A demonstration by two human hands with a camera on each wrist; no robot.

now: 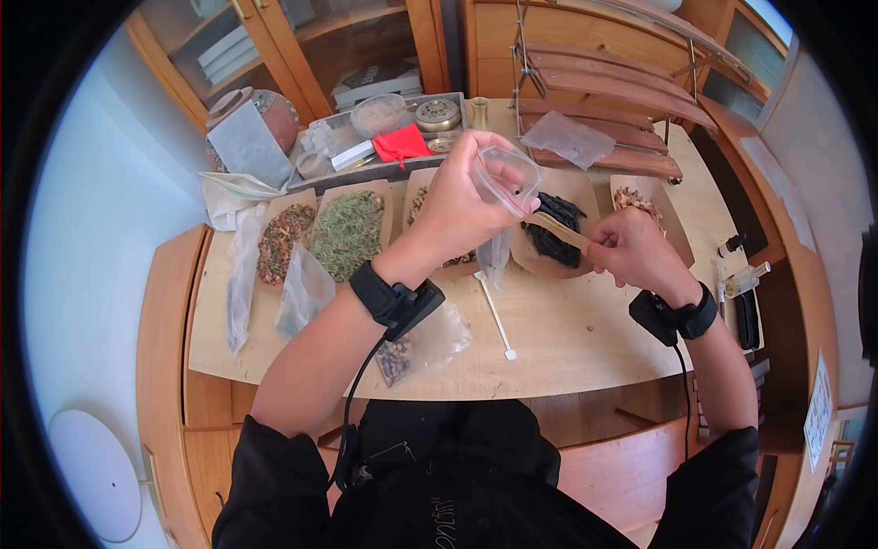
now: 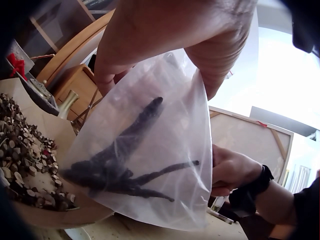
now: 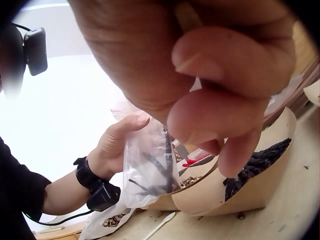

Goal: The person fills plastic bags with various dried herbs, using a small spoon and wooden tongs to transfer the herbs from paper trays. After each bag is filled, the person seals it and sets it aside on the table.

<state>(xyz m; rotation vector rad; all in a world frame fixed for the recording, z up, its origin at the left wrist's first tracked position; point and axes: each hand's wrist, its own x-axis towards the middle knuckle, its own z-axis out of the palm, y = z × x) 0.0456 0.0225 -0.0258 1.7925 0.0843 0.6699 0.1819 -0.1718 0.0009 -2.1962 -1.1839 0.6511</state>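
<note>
My left hand (image 1: pixel 462 201) holds up a clear zip bag (image 1: pixel 509 174) by its mouth, which gapes toward me. Through its side in the left wrist view show several dark, twig-like pieces (image 2: pixel 125 162). With its fingers curled, my right hand (image 1: pixel 629 249) grips a flat wooden utensil (image 1: pixel 561 231); the utensil's far end reaches the bag's mouth. Beneath it stands a paper tray (image 1: pixel 538 265) of black, shrivelled strips (image 1: pixel 551 252). In the right wrist view, the fingers hide most of the utensil, leaving a bit of wood (image 3: pixel 187 17) visible.
More paper trays hold green herb (image 1: pixel 347 229), reddish flower bits (image 1: pixel 285 242) and pale brown pieces (image 1: pixel 637 201). A white plastic stick (image 1: pixel 497 316) and a part-filled bag (image 1: pixel 421 343) lie nearer me. Behind are a grey tray (image 1: pixel 366 165) with a red pouch and a slatted wooden rack (image 1: pixel 604 82).
</note>
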